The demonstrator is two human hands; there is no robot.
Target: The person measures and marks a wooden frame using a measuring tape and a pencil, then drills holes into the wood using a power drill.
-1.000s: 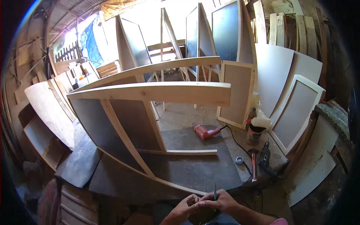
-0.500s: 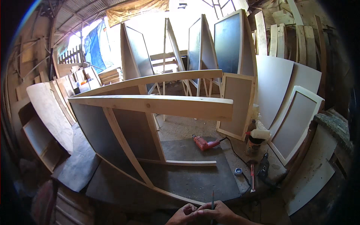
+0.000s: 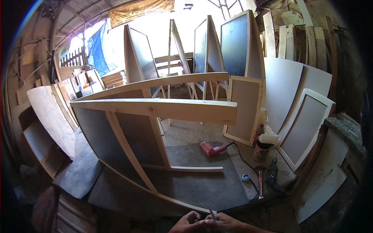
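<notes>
Close together at the lower edge are both my hands, just below the near wooden rail of a large frame. A thin dark pencil (image 3: 212, 213) is gripped in my right hand (image 3: 225, 223), its upper end leaning left. My left hand (image 3: 186, 222) has curled fingers almost touching the right one; whatever they may hold is hidden. The wooden frame (image 3: 186, 109) is wedge-shaped, with dark panels (image 3: 95, 132) on its left side and pale rails running to the right.
On the grey board (image 3: 198, 190) lies a red drill (image 3: 211, 149). To its right are a small round tin (image 3: 246, 178), a red-and-white cutter knife (image 3: 260, 184), a dark power tool (image 3: 273, 173) and a white glue bottle (image 3: 268, 139). Framed boards (image 3: 235, 42) stand behind; pale sheets (image 3: 283, 85) lean right.
The pencil has tipped from upright to leaning left and sits lower in my right hand. Both hands have shifted slightly, and the whole view has moved a little.
</notes>
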